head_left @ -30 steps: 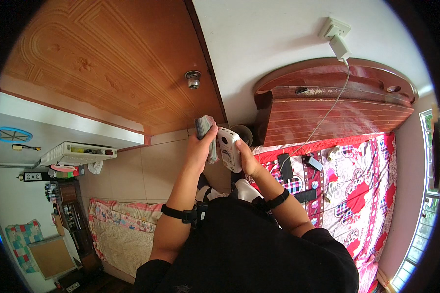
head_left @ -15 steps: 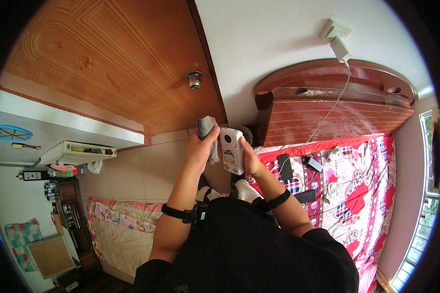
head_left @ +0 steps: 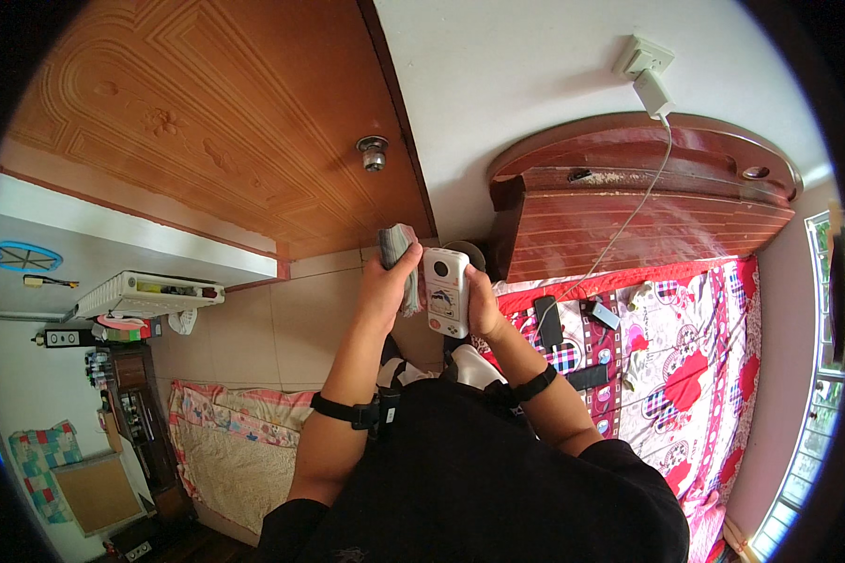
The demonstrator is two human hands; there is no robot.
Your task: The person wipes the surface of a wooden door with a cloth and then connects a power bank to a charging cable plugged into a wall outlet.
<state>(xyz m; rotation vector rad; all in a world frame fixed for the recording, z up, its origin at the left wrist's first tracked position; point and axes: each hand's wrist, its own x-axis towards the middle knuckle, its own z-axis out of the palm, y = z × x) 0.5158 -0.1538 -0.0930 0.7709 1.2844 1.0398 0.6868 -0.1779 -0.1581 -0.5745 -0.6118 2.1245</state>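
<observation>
My left hand (head_left: 388, 286) is closed round a thick grey and pinkish bundle (head_left: 398, 246) of thin layers; whether it is folded cloth or paper I cannot tell. Beside it, my right hand (head_left: 482, 302) grips the right edge of a white power bank (head_left: 446, 291) with rounded corners, a dark round spot near its top and stickers on its face. Both things are held upright in front of my body, with a narrow gap between them. The fingers behind each are mostly hidden.
On the right, a bed with a red and white patterned sheet (head_left: 685, 371) holds several items, including a black phone (head_left: 548, 322). A charger (head_left: 654, 95) hangs from a wall socket above the wooden headboard (head_left: 629, 225). A wooden door (head_left: 216, 122) stands at left.
The power bank has turned slightly in my right hand, so its face shows more squarely and its top end less. My left hand and the bundle have hardly moved.
</observation>
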